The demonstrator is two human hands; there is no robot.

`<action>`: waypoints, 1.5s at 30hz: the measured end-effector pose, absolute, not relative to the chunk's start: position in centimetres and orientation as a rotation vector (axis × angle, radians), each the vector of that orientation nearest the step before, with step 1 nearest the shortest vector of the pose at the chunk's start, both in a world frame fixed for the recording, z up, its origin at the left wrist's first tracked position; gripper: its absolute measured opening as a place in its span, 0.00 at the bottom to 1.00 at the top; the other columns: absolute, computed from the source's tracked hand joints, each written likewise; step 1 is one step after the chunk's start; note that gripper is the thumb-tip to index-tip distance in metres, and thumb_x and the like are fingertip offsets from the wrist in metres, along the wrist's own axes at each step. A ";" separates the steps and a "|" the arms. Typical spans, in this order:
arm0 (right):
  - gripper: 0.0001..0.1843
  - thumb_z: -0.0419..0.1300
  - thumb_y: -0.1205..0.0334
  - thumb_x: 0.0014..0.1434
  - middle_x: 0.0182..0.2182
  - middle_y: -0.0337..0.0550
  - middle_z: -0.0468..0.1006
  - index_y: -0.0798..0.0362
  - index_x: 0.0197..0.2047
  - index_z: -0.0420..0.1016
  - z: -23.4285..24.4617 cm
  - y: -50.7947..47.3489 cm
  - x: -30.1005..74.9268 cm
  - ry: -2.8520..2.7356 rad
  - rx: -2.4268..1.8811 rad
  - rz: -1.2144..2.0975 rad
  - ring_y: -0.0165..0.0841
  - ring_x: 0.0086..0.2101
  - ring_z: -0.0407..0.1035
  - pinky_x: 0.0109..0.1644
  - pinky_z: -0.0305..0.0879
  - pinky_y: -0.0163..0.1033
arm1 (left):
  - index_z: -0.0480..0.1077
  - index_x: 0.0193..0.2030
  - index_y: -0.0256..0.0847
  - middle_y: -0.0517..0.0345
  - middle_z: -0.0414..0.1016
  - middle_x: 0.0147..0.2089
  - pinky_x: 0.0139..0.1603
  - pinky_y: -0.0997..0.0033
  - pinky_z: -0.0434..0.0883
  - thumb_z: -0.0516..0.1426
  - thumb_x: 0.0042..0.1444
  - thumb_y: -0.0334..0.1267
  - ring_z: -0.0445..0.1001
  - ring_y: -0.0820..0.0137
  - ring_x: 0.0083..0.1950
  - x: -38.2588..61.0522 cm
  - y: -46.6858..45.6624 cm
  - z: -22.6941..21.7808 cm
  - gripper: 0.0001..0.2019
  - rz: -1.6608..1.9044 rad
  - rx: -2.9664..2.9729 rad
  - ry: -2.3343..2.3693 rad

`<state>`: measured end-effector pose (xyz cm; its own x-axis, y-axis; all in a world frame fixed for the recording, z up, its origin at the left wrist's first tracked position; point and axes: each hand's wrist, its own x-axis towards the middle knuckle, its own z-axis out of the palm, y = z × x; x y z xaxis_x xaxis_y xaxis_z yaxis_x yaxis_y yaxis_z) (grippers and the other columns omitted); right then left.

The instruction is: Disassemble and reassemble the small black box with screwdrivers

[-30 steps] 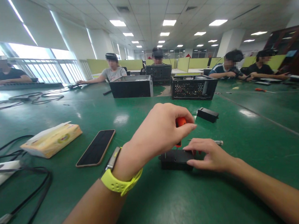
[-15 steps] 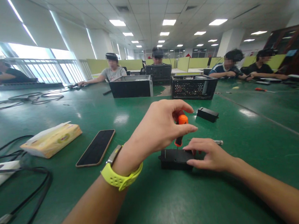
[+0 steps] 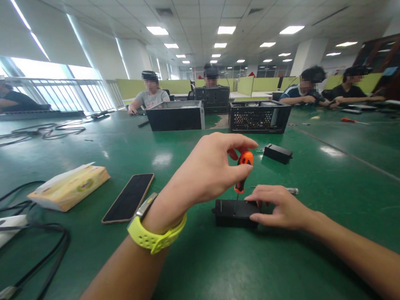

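Note:
My left hand (image 3: pixel 218 164) is closed around an orange and black screwdriver (image 3: pixel 245 159), its index finger raised clear of the handle's top. The screwdriver leans slightly, its shaft pointing down onto the top of a black rectangular plastic box (image 3: pixel 229 212). Thumb and fingers of my right hand (image 3: pixel 280 206) grip the right end of that box, which lies flat on the green table (image 3: pixel 209 265). Behind my right hand, a thin tool with a clear handle (image 3: pixel 292 191) is partly hidden. A second black box (image 3: pixel 278 153) lies farther back.
To the left are a phone (image 3: pixel 128 198), a tissue pack (image 3: pixel 69 187) and black cables (image 3: pixel 56 254). Computer cases (image 3: pixel 176 117) stand across the table. Another screwdriver (image 3: pixel 349 120) lies at the far right. Several people sit around the table.
The screwdriver has gone from nearly upright to tilted, its handle leaning right, and my left thumb has drawn back against it. My right hand and the box stay put. A person opposite has pulled an arm in.

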<state>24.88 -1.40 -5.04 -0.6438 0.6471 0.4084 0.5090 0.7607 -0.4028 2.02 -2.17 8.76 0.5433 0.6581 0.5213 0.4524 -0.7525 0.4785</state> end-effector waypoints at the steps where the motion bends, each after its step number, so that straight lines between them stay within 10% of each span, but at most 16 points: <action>1: 0.17 0.65 0.55 0.55 0.34 0.44 0.77 0.55 0.45 0.76 -5.0 -1.4 24.9 -2.416 -0.867 0.339 0.33 0.32 0.72 0.38 0.67 0.38 | 0.77 0.44 0.39 0.58 0.80 0.41 0.43 0.71 0.73 0.58 0.50 0.29 0.76 0.71 0.38 2.0 -2.2 8.8 0.14 1.024 2.493 0.910; 27: 0.10 0.62 0.56 0.59 0.36 0.46 0.83 0.52 0.41 0.77 -5.3 -1.4 25.3 -2.427 -0.745 0.068 0.33 0.30 0.77 0.35 0.69 0.36 | 0.72 0.39 0.38 0.60 0.76 0.36 0.37 0.75 0.71 0.57 0.51 0.29 0.73 0.73 0.34 2.4 -3.0 8.5 0.08 1.059 2.502 0.912; 40: 0.30 0.62 0.45 0.55 0.39 0.50 0.80 0.56 0.55 0.71 -5.1 -1.5 24.8 -2.529 -1.010 0.205 0.38 0.35 0.73 0.39 0.67 0.41 | 0.73 0.40 0.38 0.59 0.77 0.37 0.36 0.75 0.72 0.59 0.50 0.32 0.75 0.72 0.34 2.4 -3.0 8.6 0.09 1.019 2.461 0.910; 45: 0.22 0.62 0.49 0.56 0.39 0.48 0.80 0.55 0.49 0.74 -5.0 -1.8 24.4 -2.499 -1.038 0.327 0.38 0.36 0.73 0.41 0.66 0.40 | 0.75 0.39 0.38 0.58 0.78 0.37 0.41 0.72 0.73 0.56 0.50 0.28 0.75 0.71 0.37 2.4 -2.9 8.6 0.11 0.967 2.455 0.871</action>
